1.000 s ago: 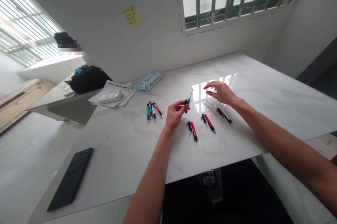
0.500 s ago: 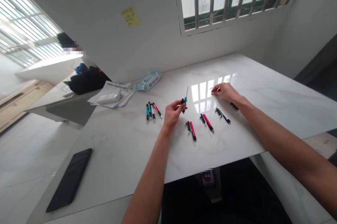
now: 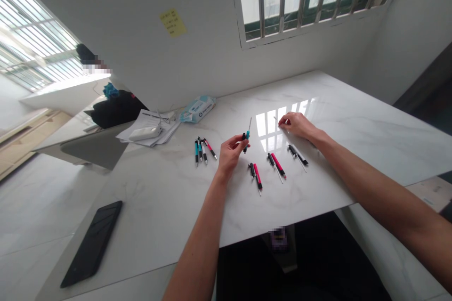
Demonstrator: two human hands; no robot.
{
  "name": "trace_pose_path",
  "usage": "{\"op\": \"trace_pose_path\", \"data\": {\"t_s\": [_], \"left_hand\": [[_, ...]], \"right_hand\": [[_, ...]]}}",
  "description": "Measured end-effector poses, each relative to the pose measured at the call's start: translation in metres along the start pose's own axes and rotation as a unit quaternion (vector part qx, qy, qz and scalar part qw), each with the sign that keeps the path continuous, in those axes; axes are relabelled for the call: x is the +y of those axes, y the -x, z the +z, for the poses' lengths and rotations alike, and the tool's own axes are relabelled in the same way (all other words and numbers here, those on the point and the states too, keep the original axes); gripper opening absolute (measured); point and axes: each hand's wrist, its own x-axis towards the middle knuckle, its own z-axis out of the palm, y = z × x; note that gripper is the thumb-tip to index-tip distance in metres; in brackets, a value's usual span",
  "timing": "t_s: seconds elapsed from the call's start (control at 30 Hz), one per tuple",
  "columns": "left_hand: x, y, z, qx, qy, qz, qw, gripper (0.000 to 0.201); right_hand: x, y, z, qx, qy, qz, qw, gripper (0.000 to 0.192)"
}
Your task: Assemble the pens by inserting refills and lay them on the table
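Holding a partly assembled blue pen [image 3: 246,135] upright, the left hand [image 3: 230,151] pinches its black grip between thumb and fingertips, the thin refill tip pointing up and away above the counter [image 3: 353,117]. This grasp looks the same as a second ago.

What has changed is the right hand [image 3: 298,125]. A second ago it hovered spread open above the bright window reflection; now it is lowered onto the counter, fingers curled together at a small part [image 3: 281,123] lying there. A trace of red shows at the fingertips, though the part is too small to tell what it is, or whether the fingers have closed on it or only touch it. Judging from that, the right hand is fetching the next piece for the pen held in the left.

Between the two hands lie loose pen pieces: a red barrel with a black piece [image 3: 257,174], another red and black set [image 3: 277,165], and a black set [image 3: 297,154]. Left of the left hand sit three finished pens [image 3: 202,149] side by side. A black phone [image 3: 92,242] lies near the counter's close edge, well apart.
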Motion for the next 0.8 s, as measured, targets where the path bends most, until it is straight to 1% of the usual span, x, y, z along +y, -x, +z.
{"op": "trace_pose_path", "data": {"t_s": [0.07,0.17,0.27,0.33,0.43,0.53,0.6,0.7,0.8], "left_hand": [[0.000,0.000,0.000,0.002,0.002,-0.002,1.000,0.037],[0.002,0.000,0.000,0.009,0.005,-0.002,1.000,0.038],[0.003,0.000,0.000,0.015,0.006,-0.001,1.000,0.039],[0.003,0.000,0.000,0.018,0.005,-0.002,1.000,0.039],[0.003,-0.001,0.001,0.027,0.005,-0.001,1.000,0.040],[0.002,-0.002,-0.001,0.045,0.003,0.001,0.999,0.041],[0.001,-0.002,-0.003,0.057,0.000,0.001,0.998,0.042],[0.000,-0.003,-0.006,0.073,-0.010,-0.001,0.997,0.043],[-0.002,-0.002,-0.009,0.082,-0.022,-0.005,0.996,0.043]], "right_hand": [[0.003,0.000,0.000,0.029,-0.004,0.016,0.999,0.021],[0.011,-0.001,0.000,0.071,-0.022,0.050,0.996,0.032],[0.018,-0.002,-0.002,0.068,-0.028,0.073,0.995,0.038],[0.016,-0.006,-0.004,0.049,-0.014,0.078,0.996,0.036],[0.000,-0.017,-0.004,-0.010,0.015,0.082,0.996,0.028],[-0.025,-0.035,0.004,-0.060,0.036,0.081,0.994,0.037],[-0.043,-0.047,0.014,-0.065,0.048,0.061,0.995,0.034],[-0.065,-0.061,0.033,-0.067,0.041,0.030,0.996,0.020],[-0.078,-0.064,0.045,-0.076,0.030,0.002,0.997,0.009]]}}
